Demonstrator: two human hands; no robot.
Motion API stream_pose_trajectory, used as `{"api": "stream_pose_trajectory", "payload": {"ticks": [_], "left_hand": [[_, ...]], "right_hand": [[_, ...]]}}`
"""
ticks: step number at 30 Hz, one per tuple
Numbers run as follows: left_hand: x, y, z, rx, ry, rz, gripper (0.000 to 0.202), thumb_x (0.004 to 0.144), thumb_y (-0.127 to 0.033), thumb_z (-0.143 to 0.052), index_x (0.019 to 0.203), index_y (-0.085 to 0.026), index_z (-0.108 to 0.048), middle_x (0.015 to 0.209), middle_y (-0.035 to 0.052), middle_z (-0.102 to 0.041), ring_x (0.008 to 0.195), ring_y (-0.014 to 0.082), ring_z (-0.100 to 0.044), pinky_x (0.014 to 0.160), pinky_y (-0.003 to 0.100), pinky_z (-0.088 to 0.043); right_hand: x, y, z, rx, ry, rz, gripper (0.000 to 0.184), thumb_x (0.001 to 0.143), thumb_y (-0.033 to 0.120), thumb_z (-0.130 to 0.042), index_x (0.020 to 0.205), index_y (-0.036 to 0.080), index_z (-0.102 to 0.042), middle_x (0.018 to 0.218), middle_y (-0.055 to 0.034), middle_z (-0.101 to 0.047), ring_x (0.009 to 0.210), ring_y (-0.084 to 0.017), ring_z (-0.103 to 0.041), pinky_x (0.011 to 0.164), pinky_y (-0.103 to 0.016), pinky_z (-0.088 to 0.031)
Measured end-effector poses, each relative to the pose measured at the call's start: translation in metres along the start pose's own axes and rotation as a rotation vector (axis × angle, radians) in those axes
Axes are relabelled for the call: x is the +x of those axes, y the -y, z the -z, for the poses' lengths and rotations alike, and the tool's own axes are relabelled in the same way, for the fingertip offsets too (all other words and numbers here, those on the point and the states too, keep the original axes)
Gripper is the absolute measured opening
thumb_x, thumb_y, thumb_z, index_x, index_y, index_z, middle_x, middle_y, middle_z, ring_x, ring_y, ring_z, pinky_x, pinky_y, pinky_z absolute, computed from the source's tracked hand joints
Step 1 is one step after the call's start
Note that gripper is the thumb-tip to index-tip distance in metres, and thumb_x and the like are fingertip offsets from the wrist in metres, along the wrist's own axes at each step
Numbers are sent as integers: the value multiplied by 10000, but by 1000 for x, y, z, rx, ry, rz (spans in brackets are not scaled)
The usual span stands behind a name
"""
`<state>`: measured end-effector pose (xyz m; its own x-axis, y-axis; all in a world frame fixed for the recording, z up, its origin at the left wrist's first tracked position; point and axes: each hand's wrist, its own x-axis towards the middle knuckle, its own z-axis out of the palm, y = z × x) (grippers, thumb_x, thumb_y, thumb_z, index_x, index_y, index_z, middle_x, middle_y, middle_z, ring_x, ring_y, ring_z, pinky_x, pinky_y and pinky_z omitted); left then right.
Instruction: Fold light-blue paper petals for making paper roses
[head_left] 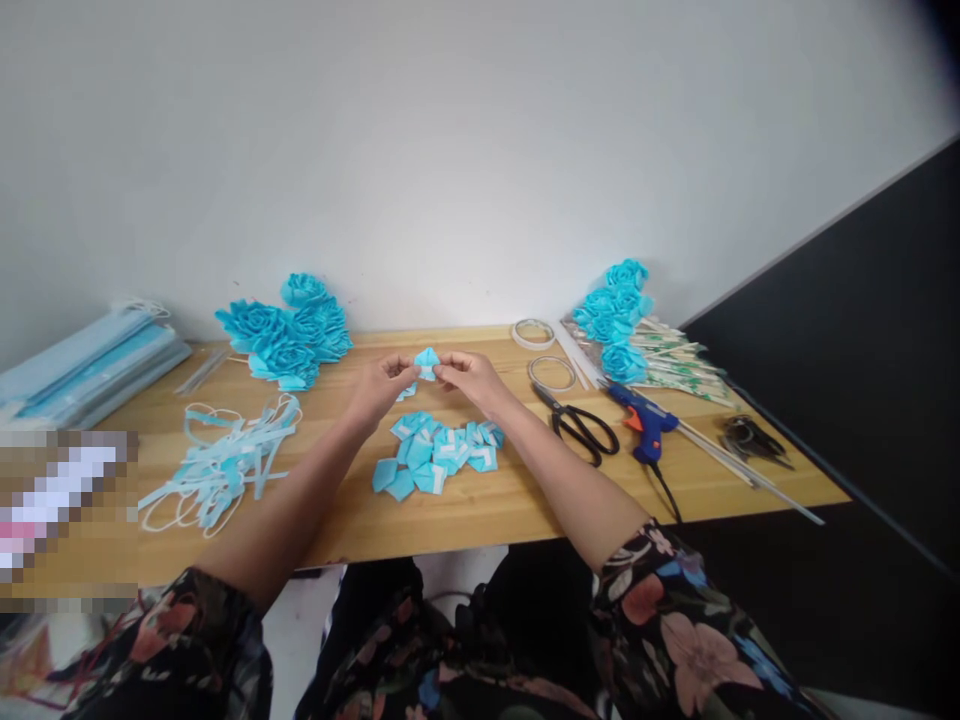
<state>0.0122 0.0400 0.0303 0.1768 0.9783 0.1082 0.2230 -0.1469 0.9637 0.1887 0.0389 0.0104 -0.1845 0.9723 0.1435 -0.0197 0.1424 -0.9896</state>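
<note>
Between my two hands, above the wooden table (337, 530), is a small light-blue petal piece (427, 358) with a white strip across its lower part. My left hand (386, 385) pinches its left side, and my right hand (469, 380) pinches its right side. Another bit of blue shows just under my left fingers; I cannot tell whether it is held. Nearer to me lies a loose pile of similar blue petal pieces (412, 455), several bearing white strips.
Left are blue flowers (281, 335), cut ear-loop strips (225, 465) and packaged masks (90, 365). Right are tape rolls (533, 334), black-handled scissors (577, 425), a blue glue gun (649, 425), thin sticks (720, 455), pliers (754, 440) and more blue flowers (615, 315). A wall (450, 160) stands behind.
</note>
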Motion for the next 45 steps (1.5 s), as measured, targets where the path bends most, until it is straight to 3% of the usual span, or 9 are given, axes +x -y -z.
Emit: {"api": "stream_pose_trajectory", "payload": {"ticks": [5,11,17,19,21,24,27,34,45], "left_hand": [[1,7,0,-44,-57,9,285,658,-441,-673,702,-168,-607,613,-8,-588,573,117,-500,553,234,-391],[-1,12,3,-21,-69,-1,253,698,-411,-627,639,-171,-573,587,-4,-570,565,112,-480,571,239,-389],[-4,16,3,-21,-46,-15,244,716,-396,-623,636,-176,-554,575,-15,-539,570,112,-481,598,243,-402],[-6,15,1,-16,-103,-35,226,734,-394,-614,696,-177,-562,595,-18,-545,575,116,-497,600,244,-409],[-9,13,-1,27,-237,-107,204,760,-382,-601,765,-183,-558,644,-13,-571,597,121,-520,600,241,-412],[-16,9,-5,221,-359,-241,178,798,-362,-587,785,-186,-569,683,-2,-591,619,124,-521,601,240,-399],[-21,9,-10,394,-301,-324,173,821,-344,-585,765,-182,-613,650,-3,-582,597,123,-497,606,249,-380],[-17,21,-11,448,-273,-339,208,837,-319,-591,965,-188,-688,731,11,-642,623,130,-521,640,253,-399],[-15,24,-9,494,-284,-354,159,819,-298,-623,891,-189,-714,763,25,-694,650,140,-574,643,257,-415]], "right_hand": [[-3,2,-2,-3,26,-13,259,718,428,-678,778,176,-679,766,4,-642,723,-108,-566,668,-222,-488],[-8,8,-2,24,90,-47,254,721,404,-673,830,177,-704,820,-10,-668,789,-125,-585,696,-226,-481],[-5,-1,-5,-124,37,5,235,729,408,-655,741,174,-649,696,24,-610,645,-97,-516,636,-225,-442],[-4,-4,-6,-135,17,23,231,736,407,-643,722,177,-628,675,29,-592,625,-97,-506,623,-226,-438],[-3,-6,-7,-155,-13,39,224,746,405,-632,730,181,-627,664,31,-586,611,-99,-504,614,-228,-433],[-3,-5,-8,-204,-60,61,212,752,392,-622,737,181,-635,655,31,-586,594,-100,-499,606,-233,-420],[-4,-2,-10,-242,-93,98,196,750,374,-622,741,179,-645,680,22,-609,618,-109,-518,617,-240,-424],[-6,-1,-11,-281,-94,165,210,768,387,-611,747,184,-656,732,5,-643,690,-132,-566,654,-248,-444],[-8,-2,-13,-403,-96,224,192,778,352,-594,758,174,-665,749,0,-674,683,-132,-590,665,-242,-442]]}}
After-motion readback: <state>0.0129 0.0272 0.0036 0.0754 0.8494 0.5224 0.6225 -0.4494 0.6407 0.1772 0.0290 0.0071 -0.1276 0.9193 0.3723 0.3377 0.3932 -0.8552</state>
